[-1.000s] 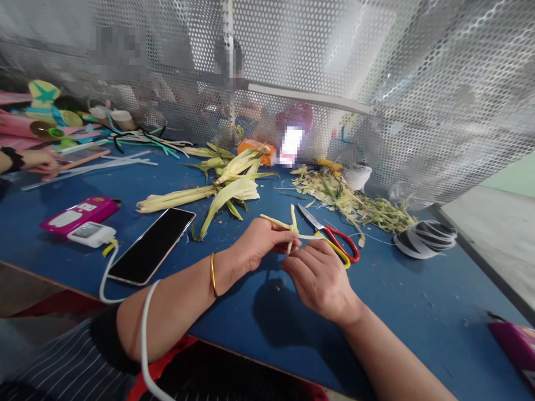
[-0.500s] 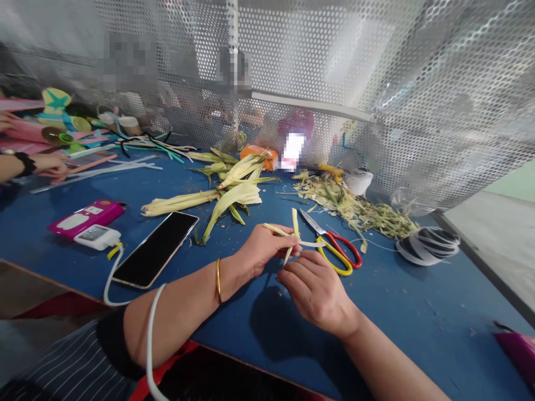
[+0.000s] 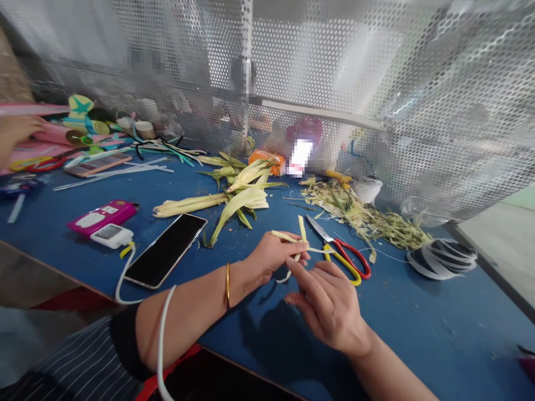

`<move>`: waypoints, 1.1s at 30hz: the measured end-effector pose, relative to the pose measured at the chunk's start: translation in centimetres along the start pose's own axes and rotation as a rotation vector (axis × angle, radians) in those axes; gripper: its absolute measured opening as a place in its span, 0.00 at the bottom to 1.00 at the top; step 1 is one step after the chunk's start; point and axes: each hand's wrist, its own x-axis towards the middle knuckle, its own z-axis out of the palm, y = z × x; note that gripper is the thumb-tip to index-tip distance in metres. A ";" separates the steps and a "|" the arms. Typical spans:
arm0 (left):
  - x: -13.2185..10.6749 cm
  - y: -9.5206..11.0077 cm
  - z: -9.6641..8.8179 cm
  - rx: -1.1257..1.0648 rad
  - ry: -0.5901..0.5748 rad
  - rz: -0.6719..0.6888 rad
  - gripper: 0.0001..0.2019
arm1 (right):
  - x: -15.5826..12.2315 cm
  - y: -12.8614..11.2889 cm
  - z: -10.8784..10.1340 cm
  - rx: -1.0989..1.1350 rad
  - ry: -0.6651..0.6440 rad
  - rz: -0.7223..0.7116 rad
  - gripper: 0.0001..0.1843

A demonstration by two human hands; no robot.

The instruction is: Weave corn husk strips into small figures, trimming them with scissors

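My left hand (image 3: 273, 257) pinches several thin pale-yellow leaf strips (image 3: 300, 238) that cross each other just above the blue table (image 3: 418, 312). A gold bangle sits on that wrist. My right hand (image 3: 330, 303) hovers just below and right of the strips, fingers apart, forefinger reaching up to touch them. Red-and-yellow-handled scissors (image 3: 340, 253) lie on the table right behind both hands.
A bunch of corn-husk-like leaves (image 3: 234, 192) lies behind, a heap of trimmings (image 3: 359, 214) at right, a ribbon coil (image 3: 443, 257) further right. A black phone (image 3: 167, 249), a white charger (image 3: 109, 235) and a pink case (image 3: 102, 214) sit left. Perforated metal screen (image 3: 376, 67) behind. Another person's hand (image 3: 14, 131) far left.
My right hand has let go of the strips and opened, dropping slightly lower with the forefinger pointing up at them. The left hand still pinches them. The view shifted a little.
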 end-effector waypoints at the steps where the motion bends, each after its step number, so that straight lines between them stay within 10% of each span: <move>1: 0.0 -0.1 0.0 0.004 0.000 -0.003 0.09 | 0.1 -0.3 0.0 -0.007 -0.011 -0.009 0.24; 6: 0.0 -0.2 -0.2 0.004 -0.013 -0.009 0.12 | 0.5 -1.1 -0.2 -0.054 -0.125 -0.209 0.19; 10: 0.3 0.0 -0.5 -0.011 -0.035 0.049 0.13 | 0.1 1.1 -1.2 -0.292 0.106 0.186 0.13; 13: 0.3 0.2 -0.6 -0.019 -0.025 0.024 0.14 | -0.2 3.0 -1.5 -0.369 0.030 0.364 0.11; 33: 0.1 0.1 -0.3 0.165 -0.070 -0.011 0.17 | -1.0 3.0 0.3 -0.225 -0.063 0.384 0.13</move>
